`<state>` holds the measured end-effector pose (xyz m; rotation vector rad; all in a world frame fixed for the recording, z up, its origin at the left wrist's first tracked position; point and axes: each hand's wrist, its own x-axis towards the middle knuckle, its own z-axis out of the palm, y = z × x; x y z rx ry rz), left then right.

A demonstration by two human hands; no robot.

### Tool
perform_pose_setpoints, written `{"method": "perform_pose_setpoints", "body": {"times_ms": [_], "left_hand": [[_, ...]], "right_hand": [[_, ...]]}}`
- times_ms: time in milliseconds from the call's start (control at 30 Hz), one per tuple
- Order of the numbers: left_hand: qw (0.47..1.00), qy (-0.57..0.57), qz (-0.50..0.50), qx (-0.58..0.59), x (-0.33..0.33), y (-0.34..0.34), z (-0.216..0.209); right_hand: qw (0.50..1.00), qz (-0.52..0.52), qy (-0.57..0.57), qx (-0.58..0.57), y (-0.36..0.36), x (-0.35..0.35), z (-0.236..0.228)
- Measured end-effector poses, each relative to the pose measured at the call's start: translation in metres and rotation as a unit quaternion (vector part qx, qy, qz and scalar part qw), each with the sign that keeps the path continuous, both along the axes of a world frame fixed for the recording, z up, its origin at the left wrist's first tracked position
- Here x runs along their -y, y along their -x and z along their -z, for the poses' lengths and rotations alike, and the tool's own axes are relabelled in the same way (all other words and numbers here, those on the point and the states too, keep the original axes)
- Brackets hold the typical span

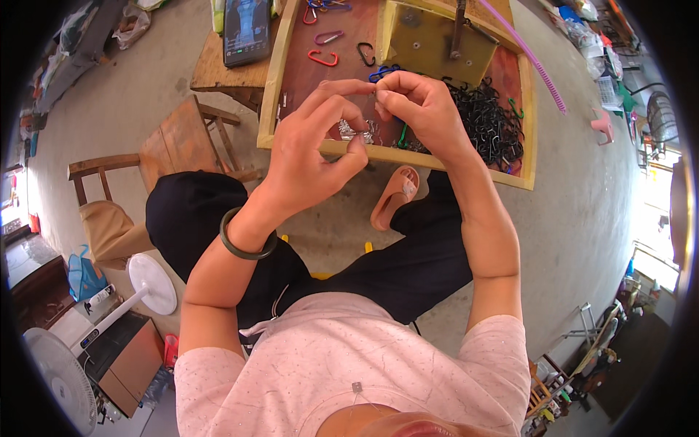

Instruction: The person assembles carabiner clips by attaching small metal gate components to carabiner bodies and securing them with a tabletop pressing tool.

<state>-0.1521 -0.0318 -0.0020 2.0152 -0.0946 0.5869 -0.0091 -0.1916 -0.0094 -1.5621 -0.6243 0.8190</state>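
My left hand is over the tray, its index finger reaching to the fingertips of my right hand. Its thumb and middle finger curl close together around something too small to make out. My right hand is closed in a pinch; what sits between its fingertips is hidden. A blue carabiner shows right beside that pinch, and I cannot tell whether it is held. Below the hands lie small silver metal pieces and a green carabiner part. Black hooks or carabiner parts are heaped at the right.
The wooden-rimmed tray also holds red, purple and black carabiners, plus a yellowish plate with a metal lever. A phone stands left of it. A wooden chair and white fan are at left.
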Motion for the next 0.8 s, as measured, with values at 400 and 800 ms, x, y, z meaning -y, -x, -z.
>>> {"method": "perform_pose_setpoints", "body": {"times_ms": [400,800], "left_hand": [[0.995,0.071,-0.046,-0.058,-0.003,-0.005,0.003],[0.995,0.069,-0.046,-0.050,-0.002,-0.006,0.006]], "right_hand": [[0.999,-0.030,-0.021,-0.033,0.013,-0.001,-0.016],[0.998,-0.036,-0.013,-0.043,0.013,-0.001,-0.015]]}}
